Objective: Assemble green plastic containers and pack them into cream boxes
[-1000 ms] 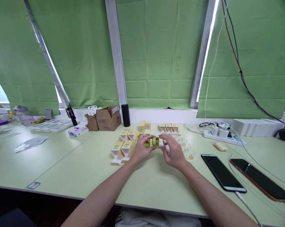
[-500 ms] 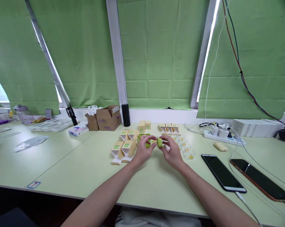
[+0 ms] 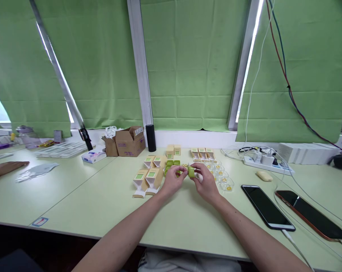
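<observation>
A small green box-shaped piece (image 3: 191,172) is gripped between the fingers and thumb of my right hand (image 3: 205,182). Close against its left side, the fingertips of my left hand (image 3: 173,180) are pinched together; whatever they hold is too small to make out. Behind my left hand are several more green pieces (image 3: 169,163), partly hidden by it. Open cream cartons (image 3: 154,177) with green labels stand just left of that hand. Clear plastic cups (image 3: 224,180) with yellow-gold contents lie to the right of my right hand.
More cream cartons (image 3: 202,154) stand at the back, near a black cylinder (image 3: 150,138) and a cardboard box (image 3: 130,142). Two phones (image 3: 268,207) with cables and a power strip (image 3: 268,165) occupy the right. Another person's hand (image 3: 12,166) rests at far left.
My left fingers have closed together and come up to the green piece, uncovering more green pieces behind. The other person's hand has reached farther in from the left.
</observation>
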Available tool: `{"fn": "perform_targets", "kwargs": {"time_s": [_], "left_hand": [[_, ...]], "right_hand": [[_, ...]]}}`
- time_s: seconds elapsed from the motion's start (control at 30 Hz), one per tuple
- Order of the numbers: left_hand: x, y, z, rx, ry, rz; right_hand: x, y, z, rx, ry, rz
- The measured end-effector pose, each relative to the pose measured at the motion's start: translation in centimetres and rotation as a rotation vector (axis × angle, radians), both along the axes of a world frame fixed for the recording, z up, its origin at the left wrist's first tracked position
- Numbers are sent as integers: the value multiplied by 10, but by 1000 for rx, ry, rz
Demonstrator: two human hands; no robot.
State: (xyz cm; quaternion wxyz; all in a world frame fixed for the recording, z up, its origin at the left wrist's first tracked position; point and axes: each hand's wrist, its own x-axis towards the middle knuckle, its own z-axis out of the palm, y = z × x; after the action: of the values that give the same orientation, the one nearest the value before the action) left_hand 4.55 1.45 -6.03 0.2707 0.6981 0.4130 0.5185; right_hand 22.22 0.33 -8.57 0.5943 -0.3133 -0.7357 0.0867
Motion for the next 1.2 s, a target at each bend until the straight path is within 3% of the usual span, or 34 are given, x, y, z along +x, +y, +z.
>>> {"fn": "perform_targets", "kwargs": {"time_s": [1.2], "left_hand": [[-1,4,1,-117,-164,-103]], "right_hand": [[-1,0,4,-81,86,25]]}}
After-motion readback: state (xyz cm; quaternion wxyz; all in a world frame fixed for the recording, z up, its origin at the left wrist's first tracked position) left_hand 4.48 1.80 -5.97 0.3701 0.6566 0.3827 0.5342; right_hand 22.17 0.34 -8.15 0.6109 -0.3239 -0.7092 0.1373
